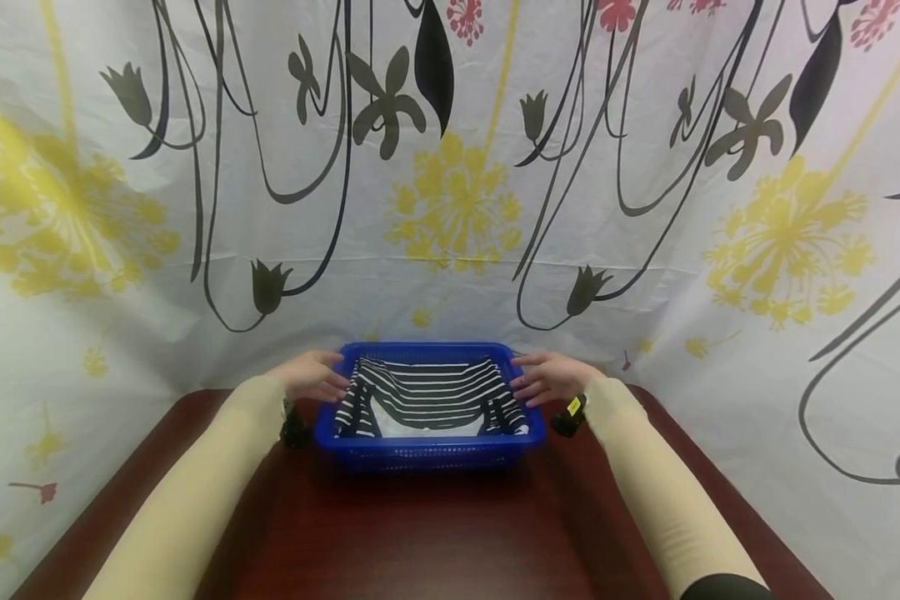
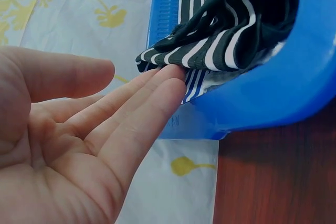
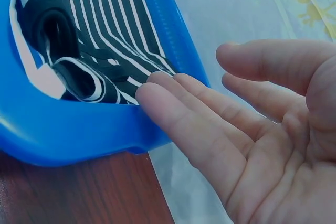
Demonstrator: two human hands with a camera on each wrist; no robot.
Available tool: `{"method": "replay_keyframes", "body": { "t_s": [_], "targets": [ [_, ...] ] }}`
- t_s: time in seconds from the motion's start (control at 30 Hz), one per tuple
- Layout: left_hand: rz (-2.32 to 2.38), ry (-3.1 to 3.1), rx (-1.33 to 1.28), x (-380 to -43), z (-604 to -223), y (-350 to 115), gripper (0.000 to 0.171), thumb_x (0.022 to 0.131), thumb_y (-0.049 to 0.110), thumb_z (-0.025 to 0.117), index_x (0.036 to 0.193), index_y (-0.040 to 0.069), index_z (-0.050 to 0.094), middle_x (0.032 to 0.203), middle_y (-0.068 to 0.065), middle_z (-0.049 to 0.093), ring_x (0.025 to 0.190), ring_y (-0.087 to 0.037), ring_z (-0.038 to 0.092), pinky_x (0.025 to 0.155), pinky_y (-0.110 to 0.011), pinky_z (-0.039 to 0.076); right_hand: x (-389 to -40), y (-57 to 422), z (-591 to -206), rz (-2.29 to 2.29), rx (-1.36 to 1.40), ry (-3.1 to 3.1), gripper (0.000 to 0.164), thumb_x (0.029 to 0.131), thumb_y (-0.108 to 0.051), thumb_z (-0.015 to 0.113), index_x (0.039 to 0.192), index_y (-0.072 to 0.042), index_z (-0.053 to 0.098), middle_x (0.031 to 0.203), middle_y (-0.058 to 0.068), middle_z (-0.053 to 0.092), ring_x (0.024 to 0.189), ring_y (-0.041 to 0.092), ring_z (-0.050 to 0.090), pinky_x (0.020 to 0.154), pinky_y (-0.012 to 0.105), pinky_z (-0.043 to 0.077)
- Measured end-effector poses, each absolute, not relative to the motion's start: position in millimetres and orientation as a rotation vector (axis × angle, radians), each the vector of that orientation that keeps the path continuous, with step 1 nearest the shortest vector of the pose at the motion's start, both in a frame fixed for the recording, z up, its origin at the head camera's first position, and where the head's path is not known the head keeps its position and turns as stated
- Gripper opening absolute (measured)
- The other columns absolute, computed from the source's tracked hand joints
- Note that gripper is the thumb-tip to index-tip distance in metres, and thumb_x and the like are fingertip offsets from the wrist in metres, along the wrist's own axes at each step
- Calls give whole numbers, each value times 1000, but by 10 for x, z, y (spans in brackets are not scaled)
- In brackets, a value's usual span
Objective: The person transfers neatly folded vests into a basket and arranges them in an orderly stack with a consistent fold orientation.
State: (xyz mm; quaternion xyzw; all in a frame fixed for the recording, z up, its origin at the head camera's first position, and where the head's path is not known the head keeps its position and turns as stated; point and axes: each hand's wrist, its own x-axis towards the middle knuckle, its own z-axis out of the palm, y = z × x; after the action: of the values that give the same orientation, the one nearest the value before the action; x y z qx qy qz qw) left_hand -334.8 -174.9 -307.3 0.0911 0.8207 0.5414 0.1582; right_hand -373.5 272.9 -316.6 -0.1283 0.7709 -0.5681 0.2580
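Note:
A blue plastic basket (image 1: pixel 431 457) stands toward the far end of the table. Inside it lies a black-and-white striped garment (image 1: pixel 435 392), spread across with its edges folded inward and a pale patch showing near the front. At the basket's left side is my left hand (image 1: pixel 311 375), fingers straight and thumb apart; in the left wrist view its fingertips (image 2: pixel 170 90) overlap the rim beside the striped cloth (image 2: pixel 210 51). My right hand (image 1: pixel 555 377) mirrors it on the right side, fingers extended, with fingertips (image 3: pixel 152 95) right at the rim. Neither hand grips anything.
The dark red-brown table (image 1: pixel 420 533) extends in front of the basket. Behind and around it hangs a white curtain (image 1: pixel 450 300) printed with flowers and stems. Small black devices (image 1: pixel 567 419) are strapped at the wrists.

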Motion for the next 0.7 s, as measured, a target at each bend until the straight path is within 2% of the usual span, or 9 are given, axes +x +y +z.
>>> {"method": "replay_keyframes", "body": {
  "t_s": [0.7],
  "targets": [
    [1533, 2351, 263, -3319, -3082, -1800, 66, 94, -7, 49, 150, -10, 14, 131, -36, 49, 108, -40, 61, 88, -42, 53, -3678, 2685, -3161, -1537, -355, 2090, 60, 100, -2, 42, 152, 3, 15, 143, 37, 35, 120, 41, 54, 93, 50, 48]
  ]
}}
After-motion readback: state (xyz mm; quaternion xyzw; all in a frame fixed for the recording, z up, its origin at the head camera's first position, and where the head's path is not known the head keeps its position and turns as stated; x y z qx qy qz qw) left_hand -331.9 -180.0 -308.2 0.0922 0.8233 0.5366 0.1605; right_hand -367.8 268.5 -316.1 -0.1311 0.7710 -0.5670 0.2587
